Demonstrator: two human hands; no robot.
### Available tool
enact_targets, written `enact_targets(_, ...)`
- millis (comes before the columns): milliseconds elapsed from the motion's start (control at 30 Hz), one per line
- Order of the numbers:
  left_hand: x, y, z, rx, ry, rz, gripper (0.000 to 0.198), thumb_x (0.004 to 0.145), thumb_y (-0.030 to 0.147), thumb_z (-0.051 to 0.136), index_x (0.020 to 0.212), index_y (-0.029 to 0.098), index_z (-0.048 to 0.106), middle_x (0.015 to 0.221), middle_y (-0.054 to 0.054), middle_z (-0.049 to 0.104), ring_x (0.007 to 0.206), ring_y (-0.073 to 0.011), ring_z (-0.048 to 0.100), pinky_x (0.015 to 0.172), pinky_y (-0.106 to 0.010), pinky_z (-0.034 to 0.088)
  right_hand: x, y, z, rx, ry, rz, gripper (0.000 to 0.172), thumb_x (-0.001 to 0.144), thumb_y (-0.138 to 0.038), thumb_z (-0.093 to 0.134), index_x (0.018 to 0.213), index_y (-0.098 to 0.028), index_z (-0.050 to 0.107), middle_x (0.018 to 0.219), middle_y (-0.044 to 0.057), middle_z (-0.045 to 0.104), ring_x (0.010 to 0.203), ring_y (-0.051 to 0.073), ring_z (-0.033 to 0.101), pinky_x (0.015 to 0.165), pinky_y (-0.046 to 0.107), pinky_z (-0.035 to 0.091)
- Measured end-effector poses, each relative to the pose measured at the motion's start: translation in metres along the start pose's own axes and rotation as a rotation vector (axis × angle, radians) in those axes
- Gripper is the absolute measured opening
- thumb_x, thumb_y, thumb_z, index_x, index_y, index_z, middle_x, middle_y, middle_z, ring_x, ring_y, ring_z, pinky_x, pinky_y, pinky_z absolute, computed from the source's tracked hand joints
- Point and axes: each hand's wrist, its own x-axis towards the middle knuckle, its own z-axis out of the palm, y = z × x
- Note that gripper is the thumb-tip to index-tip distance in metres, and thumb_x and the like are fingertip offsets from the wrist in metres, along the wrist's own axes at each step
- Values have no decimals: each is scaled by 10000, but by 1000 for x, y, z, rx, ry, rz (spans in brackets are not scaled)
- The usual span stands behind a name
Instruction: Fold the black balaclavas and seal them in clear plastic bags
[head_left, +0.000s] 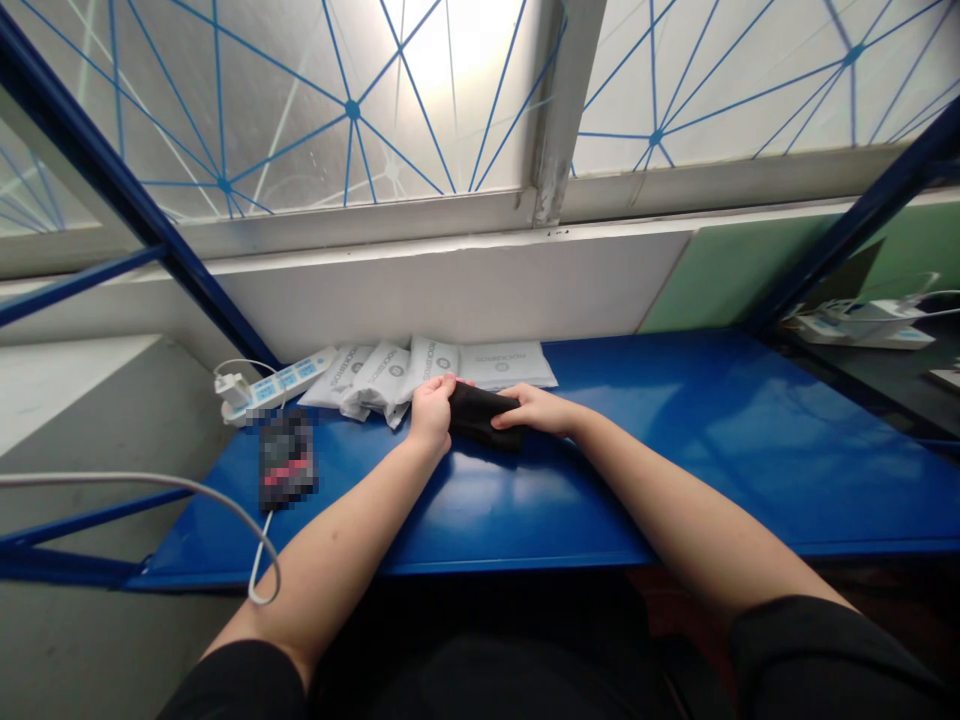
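A piece of black fabric (480, 418), folded into a rough rectangle, is held between my two hands just above the blue table (600, 500). My left hand (433, 412) grips its left end, with the thumb and fingers closed on the edge. At the right end, my right hand (536, 410) pinches the cloth, its fingers on the upper side. What kind of article the fabric is cannot be made out. Behind my left hand lie several white plastic packets (386, 375) with grey printing, overlapping in a row.
A white power strip (289, 380) with a plugged-in adapter lies at the back left. Nearer is a blurred-out dark device (287, 462) on a white cable (259, 560). Blue metal posts (187, 270) frame the table, and a wall with windows stands behind it.
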Motion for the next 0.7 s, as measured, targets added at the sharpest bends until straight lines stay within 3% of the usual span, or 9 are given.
enact_targets(333, 9, 0, -5, 38, 23, 83, 422, 764, 560, 743, 791, 147, 662, 873, -98, 734, 779, -218, 696, 815, -384, 539, 1, 1, 3, 14, 27, -46, 384, 723, -353, 768, 1044, -144, 741, 920, 23, 749, 825, 213, 666, 742, 290, 504)
enact_targets(433, 7, -2, -6, 56, -30, 146, 466, 768, 554, 762, 1004, 164, 666, 980, -97, 737, 916, -224, 700, 877, -360, 529, 3, 4, 2, 59, 82, -59, 401, 718, -362, 788, 1051, -145, 740, 937, 37, 752, 841, 224, 677, 769, 313, 521)
enact_targets(533, 1, -3, -4, 23, -57, 172, 688, 747, 500, 822, 1305, 227, 525, 1163, -100, 699, 1099, -223, 664, 948, -332, 510, 7, 5, 3, 229, 266, -99, 466, 730, -400, 804, 1125, -172, 705, 976, 54, 750, 865, 235, 693, 773, 333, 542)
enact_targets(600, -4, -4, 0, -14, -129, 90, 753, 761, 525, 806, 1374, 249, 466, 1267, -116, 656, 1151, -238, 646, 954, -348, 518, 9, 4, 8, 357, 343, -153, 535, 738, -412, 815, 1206, -208, 658, 1049, 60, 741, 920, 245, 700, 800, 354, 556)
enact_targets(700, -9, -9, 6, -10, -294, 6, 630, 821, 576, 725, 1307, 212, 556, 1260, -127, 667, 1157, -276, 644, 956, -382, 527, 10, 1, 19, 416, 269, -193, 591, 720, -394, 850, 1243, -228, 631, 1154, 70, 720, 1055, 269, 679, 918, 392, 545)
